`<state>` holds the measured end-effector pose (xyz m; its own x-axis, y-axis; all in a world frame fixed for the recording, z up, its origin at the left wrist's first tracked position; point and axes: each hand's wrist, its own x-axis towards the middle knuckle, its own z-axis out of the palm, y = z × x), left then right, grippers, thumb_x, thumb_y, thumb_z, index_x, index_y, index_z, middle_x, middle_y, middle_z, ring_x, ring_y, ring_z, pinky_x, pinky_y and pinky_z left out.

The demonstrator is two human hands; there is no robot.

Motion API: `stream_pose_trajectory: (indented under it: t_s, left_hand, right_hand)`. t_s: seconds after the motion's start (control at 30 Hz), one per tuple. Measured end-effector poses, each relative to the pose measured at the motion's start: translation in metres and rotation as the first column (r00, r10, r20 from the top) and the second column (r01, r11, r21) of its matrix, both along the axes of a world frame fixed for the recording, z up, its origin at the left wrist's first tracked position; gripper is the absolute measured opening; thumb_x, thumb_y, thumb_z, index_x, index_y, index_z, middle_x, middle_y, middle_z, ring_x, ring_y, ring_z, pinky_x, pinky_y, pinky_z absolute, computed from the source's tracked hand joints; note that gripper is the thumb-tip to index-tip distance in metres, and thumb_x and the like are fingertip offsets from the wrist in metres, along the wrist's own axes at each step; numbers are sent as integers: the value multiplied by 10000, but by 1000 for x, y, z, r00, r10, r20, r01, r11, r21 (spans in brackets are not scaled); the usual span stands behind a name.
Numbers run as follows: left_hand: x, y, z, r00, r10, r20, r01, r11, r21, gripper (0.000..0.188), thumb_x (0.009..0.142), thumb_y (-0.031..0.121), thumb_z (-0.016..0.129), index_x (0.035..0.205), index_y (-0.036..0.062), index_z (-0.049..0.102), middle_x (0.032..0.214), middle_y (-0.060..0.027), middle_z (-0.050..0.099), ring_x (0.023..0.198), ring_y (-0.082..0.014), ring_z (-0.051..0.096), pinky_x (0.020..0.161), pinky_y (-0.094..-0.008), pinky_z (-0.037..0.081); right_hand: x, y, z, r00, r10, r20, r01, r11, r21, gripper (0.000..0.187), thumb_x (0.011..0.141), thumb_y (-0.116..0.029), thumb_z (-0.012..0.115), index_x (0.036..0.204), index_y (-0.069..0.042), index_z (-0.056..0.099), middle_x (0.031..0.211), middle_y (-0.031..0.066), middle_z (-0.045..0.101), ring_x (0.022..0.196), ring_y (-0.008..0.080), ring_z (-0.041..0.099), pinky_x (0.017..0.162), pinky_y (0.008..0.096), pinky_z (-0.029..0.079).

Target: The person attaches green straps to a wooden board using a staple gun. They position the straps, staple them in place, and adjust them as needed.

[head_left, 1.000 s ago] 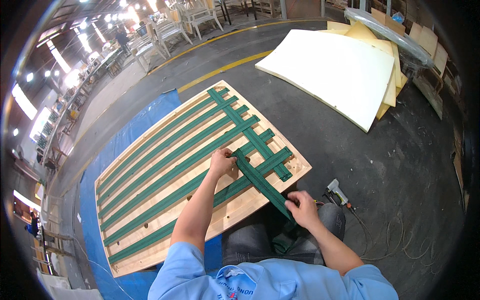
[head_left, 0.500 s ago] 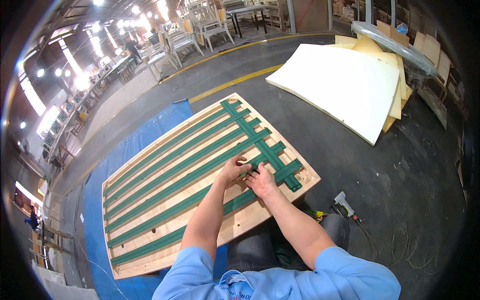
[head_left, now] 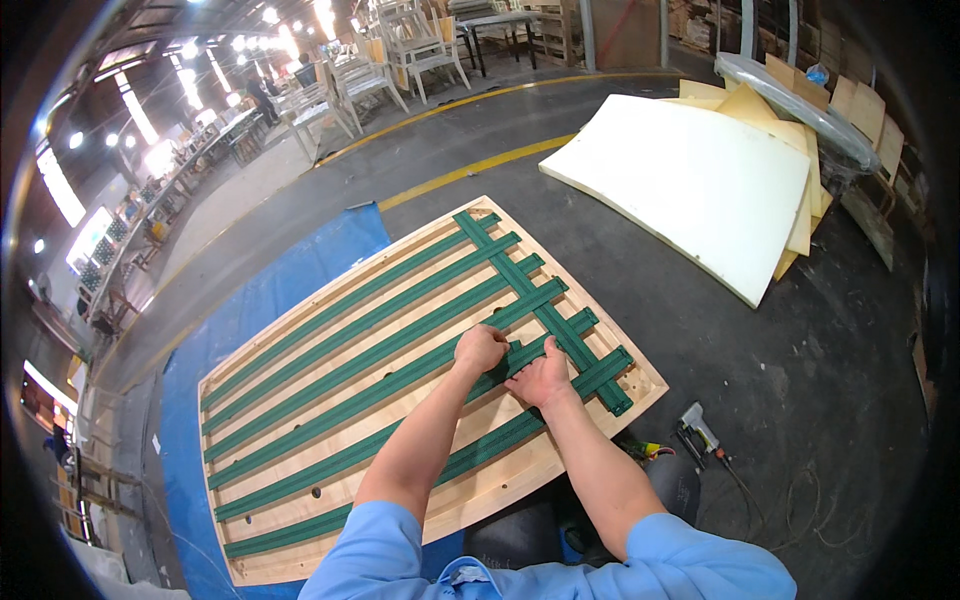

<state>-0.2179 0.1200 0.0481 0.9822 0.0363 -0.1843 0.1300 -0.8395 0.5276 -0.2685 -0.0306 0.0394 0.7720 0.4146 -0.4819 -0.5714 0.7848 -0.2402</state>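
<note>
A wooden frame panel (head_left: 300, 390) with a solid light-wood backing lies in front of me. Several green webbing straps (head_left: 345, 418) run along it, and a green cross strap (head_left: 527, 288) interlaces with them near the right end. My left hand (head_left: 482, 348) is closed, knuckles up, on a strap in the lower half of the panel. Just right of it, my right hand (head_left: 543, 378) grips the same strap with thumb raised and fingers curled at its edge. A short piece of green webbing shows between the hands; the fingertips are partly hidden.
A staple gun (head_left: 700, 428) with a hose lies on the dark floor at my right. Foam sheets (head_left: 690, 190) are stacked farther right. Blue sheeting (head_left: 270, 265) spreads under the panel. White chairs (head_left: 420, 50) and a long workbench (head_left: 190, 165) stand far back.
My left hand has closed from a looser pinch into a fist on the strap. The right hand has turned from palm-up with loose fingers to a grip. The view has shifted slightly.
</note>
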Motion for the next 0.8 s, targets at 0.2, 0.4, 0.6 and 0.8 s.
stream_pose_trajectory:
  t_s: [0.2, 0.4, 0.6, 0.8]
  left_hand:
    - [35, 9, 14, 970, 227, -87, -235, 786, -572, 223, 965, 225, 679, 1027, 30, 767, 818, -110, 723, 703, -210, 710, 601, -369, 580]
    - [71, 54, 12, 957, 254, -137, -288, 813, -505, 250, 1042, 228, 600, 993, 8, 708, 735, -44, 613, 519, -141, 538, 439, -305, 420]
    - [88, 49, -5, 981, 179, 77, -149, 944, -294, 252, 969, 250, 669, 1056, 49, 795, 918, -179, 761, 856, -307, 736, 797, -421, 574]
    - [96, 29, 4, 969, 79, 235, -68, 996, -55, 240, 941, 255, 669, 1078, 118, 811, 1087, -190, 766, 1058, -349, 727, 930, -463, 567]
  right_hand:
    - [-22, -35, -13, 972, 212, 105, -158, 911, -380, 751, 1058, -530, 538, 1513, 50, 394, 1507, 240, 479, 1299, 306, 554, 1061, 465, 458]
    - [0, -6, 12, 917, 245, 315, -17, 812, -583, 554, 1111, -409, 488, 1412, 57, 493, 1359, 218, 587, 1141, 303, 640, 1016, 452, 513]
    - [96, 47, 5, 982, 90, 163, -38, 954, -297, 565, 1130, -406, 411, 1503, 17, 378, 1453, 255, 499, 1234, 359, 570, 1056, 516, 459]
    - [150, 63, -23, 991, -88, 102, 106, 978, -180, 626, 1120, -478, 412, 1592, -93, 266, 1478, 249, 434, 1226, 357, 530, 977, 504, 477]
